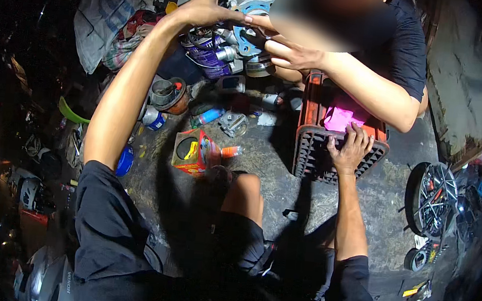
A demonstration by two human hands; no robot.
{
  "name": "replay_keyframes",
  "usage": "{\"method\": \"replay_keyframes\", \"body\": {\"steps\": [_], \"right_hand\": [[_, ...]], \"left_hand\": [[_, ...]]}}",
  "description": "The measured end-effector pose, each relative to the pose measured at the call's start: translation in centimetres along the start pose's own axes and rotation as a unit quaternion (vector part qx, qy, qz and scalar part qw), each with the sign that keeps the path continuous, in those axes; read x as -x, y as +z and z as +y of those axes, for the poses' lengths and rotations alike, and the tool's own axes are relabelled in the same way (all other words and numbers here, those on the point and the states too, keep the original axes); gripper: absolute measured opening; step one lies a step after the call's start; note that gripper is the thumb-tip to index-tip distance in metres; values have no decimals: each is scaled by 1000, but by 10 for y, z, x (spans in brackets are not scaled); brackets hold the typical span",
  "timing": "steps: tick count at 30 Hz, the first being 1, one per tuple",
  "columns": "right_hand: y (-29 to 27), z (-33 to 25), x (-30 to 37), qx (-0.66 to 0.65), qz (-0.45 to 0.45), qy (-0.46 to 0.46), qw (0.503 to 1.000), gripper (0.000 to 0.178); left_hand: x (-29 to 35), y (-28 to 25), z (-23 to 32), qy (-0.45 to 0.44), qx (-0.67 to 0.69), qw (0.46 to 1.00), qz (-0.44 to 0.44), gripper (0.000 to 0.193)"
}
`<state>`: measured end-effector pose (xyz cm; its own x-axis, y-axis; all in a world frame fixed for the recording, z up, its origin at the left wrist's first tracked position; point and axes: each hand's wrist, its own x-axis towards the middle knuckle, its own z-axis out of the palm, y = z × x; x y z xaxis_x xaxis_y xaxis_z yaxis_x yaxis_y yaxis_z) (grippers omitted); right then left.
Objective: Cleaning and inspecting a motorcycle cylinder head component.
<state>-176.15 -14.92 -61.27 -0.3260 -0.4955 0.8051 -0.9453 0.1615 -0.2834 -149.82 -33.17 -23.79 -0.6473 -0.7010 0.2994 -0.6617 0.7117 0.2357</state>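
My left hand (207, 10) reaches to the far side, beside a metal engine part (249, 50) with blue faces and upright studs. Its thumb and fingers are spread apart, the thumb tip meeting another person's fingertip. That person's hand (294, 52) extends across the engine part from the right. On the near edge of an orange-red plastic crate (310, 96) with a dark lattice side lies my right hand (348, 150), fingers spread. A bright pink cloth or paper (340, 118) rests in the crate just beyond those fingertips.
A red box (197, 153) with a round opening stands mid-floor beside an orange-capped bottle (231, 151). Past it are a blue can (209, 116), a small metal part (233, 125) and tubs (171, 94). A spoked wheel (432, 199) stands at right. The other person sits behind the crate.
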Motion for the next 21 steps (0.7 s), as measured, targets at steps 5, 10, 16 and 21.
{"method": "replay_keyframes", "body": {"steps": [5, 10, 16, 21], "right_hand": [[-2, 1, 2, 2, -1, -6, 1000, 55], [-5, -3, 1, 0, 3, -3, 1000, 54], [-7, -5, -1, -6, 12, -6, 1000, 53], [-3, -3, 2, -1, 8, -5, 1000, 51]], "left_hand": [[11, 10, 7, -48, 93, 993, -56, 62], [25, 22, 14, -35, 193, 975, -105, 49], [38, 39, -16, -18, 242, 969, -37, 58], [57, 50, -10, 7, 305, 952, -30, 50]]}}
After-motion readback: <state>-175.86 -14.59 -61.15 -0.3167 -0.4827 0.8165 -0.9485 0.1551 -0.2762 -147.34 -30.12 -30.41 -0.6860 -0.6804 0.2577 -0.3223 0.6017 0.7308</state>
